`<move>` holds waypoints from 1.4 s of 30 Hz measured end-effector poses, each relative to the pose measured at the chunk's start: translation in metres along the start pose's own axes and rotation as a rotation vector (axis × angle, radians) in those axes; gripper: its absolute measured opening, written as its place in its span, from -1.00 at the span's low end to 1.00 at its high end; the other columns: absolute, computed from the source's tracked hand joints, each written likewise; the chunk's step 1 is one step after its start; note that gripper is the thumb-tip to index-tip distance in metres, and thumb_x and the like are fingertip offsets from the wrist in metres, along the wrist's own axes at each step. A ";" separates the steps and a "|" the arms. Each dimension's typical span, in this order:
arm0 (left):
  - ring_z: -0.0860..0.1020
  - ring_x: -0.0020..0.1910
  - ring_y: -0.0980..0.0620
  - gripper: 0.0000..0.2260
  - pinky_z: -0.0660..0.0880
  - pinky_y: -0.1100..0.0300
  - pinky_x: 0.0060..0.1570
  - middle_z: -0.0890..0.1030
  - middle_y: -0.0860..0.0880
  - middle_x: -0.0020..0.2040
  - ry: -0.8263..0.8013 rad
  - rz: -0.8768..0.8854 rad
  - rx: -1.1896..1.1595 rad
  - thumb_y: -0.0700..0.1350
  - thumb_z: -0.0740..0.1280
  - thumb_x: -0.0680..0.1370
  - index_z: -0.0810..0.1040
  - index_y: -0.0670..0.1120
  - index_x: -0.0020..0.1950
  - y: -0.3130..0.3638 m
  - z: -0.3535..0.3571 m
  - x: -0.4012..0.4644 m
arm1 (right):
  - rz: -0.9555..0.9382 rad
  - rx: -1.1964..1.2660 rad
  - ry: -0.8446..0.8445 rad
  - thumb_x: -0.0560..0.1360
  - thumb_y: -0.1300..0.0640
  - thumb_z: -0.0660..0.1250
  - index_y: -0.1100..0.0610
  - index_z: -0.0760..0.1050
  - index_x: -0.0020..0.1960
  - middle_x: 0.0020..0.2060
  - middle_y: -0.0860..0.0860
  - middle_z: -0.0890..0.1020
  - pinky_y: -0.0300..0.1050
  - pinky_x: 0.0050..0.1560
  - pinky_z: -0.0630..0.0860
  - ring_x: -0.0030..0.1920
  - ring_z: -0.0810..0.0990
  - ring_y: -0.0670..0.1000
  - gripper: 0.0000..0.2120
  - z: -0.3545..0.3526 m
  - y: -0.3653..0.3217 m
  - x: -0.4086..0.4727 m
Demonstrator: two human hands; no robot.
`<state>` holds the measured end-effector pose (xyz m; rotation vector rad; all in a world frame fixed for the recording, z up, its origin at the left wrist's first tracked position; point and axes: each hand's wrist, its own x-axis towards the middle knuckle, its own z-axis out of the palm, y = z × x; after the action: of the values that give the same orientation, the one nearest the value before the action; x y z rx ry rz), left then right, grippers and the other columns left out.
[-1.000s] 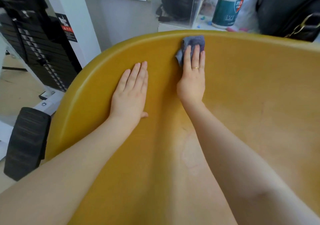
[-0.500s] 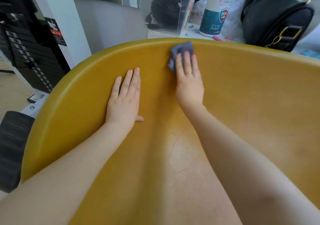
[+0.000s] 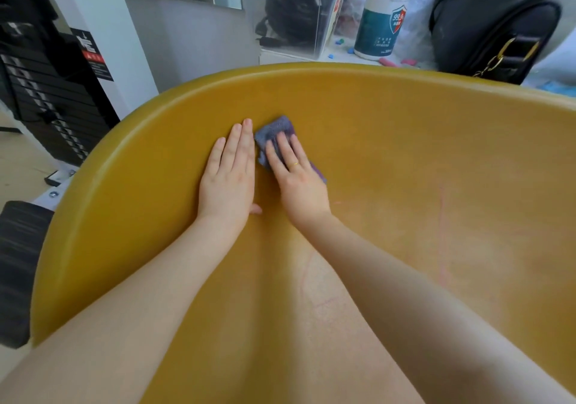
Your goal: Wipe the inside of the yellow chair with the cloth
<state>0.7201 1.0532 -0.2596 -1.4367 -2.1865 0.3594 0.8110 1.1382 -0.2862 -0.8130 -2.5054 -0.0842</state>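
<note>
Chair [image 3: 405, 160]: curved rim runs left to far right, and the cloth [image 3: 274, 129] lies well below it on the inner back, with bare shell to its right. Shell shows faint pink scuffs. Behind it are a bottle [image 3: 378, 26] and a black bag [image 3: 486, 23]. Cloth's long axis runs far-left to near-right. Right hand [image 3: 299, 182] presses it with flat fingers. Left hand [image 3: 227, 179] lies flat just beside it.

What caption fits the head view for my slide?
Right hand presses a blue cloth flat against the yellow chair inside; left hand braces beside it.
</note>
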 end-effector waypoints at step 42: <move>-0.27 0.50 -0.14 0.09 -0.29 -0.04 0.44 -0.32 -0.14 0.51 -0.262 0.191 -0.122 0.37 0.30 0.34 -0.29 -0.14 0.51 0.010 0.024 -0.058 | 0.178 -0.091 0.076 0.41 0.20 0.05 0.10 0.52 0.22 0.19 0.05 0.58 -0.15 -0.42 0.48 -0.17 0.54 0.16 -0.54 0.042 0.000 -0.087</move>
<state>0.7331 1.0056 -0.2995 -1.7594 -2.3134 0.5142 0.8536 1.1003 -0.3645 -1.0469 -2.3611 -0.1658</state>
